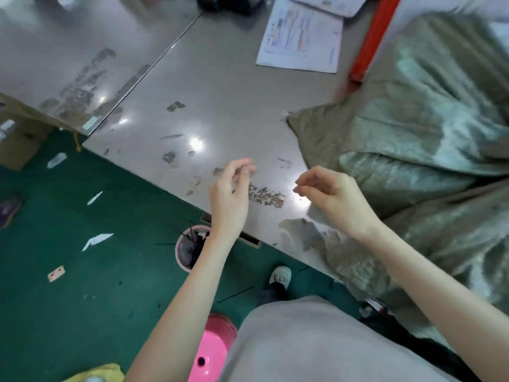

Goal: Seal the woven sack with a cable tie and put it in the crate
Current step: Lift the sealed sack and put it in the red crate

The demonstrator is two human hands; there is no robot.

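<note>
A: Head view. Left hand over the table edge, fingers curled loosely, thumb near the fingertips. Is anything pinched? Cannot tell; the frame is blurred.

B: Right hand?

A: Same posture, fingers half-curled, tips pointing toward the left hand, a gap between the two. No tie visible in either.

B: The sack?

A: Just right of the right fingers, slumped on the table, crumpled, grey-green. Its lower folds lie under the right wrist.

B: Below the left fingers?

A: A pink bucket on the green floor, holding dark strips. Far beyond both hands, papers.
</note>
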